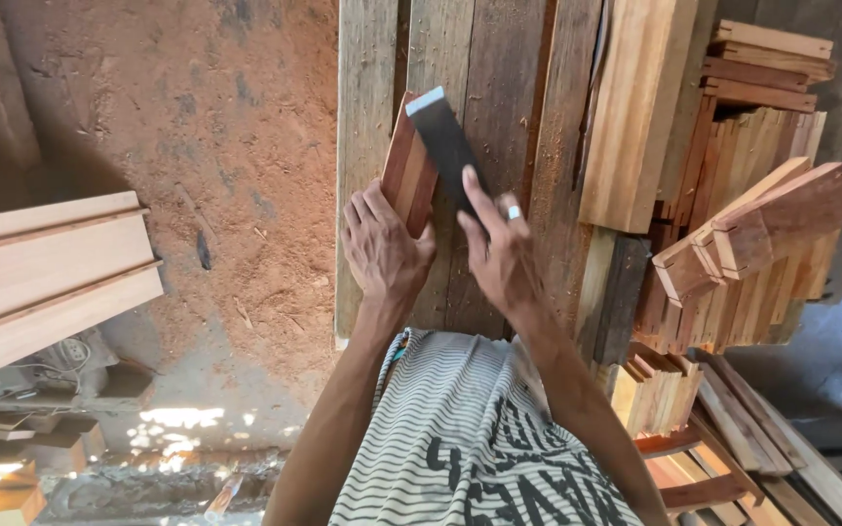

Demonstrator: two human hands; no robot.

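Rough grey workbench planks (499, 78) carry a small reddish wood block (409, 175), stood on edge near the bench's front. Left hand (382, 253) clamps it; right hand (501, 255), ringed, grips a dark flat blade (445, 146) laid against it. Stacked cut wood pieces (752, 224) lie right, sawdust floor (216, 146) left.

A rough plank tabletop (499, 117) carries a reddish wood block (407, 175) (on edge) and pale stacked boards (631, 107).
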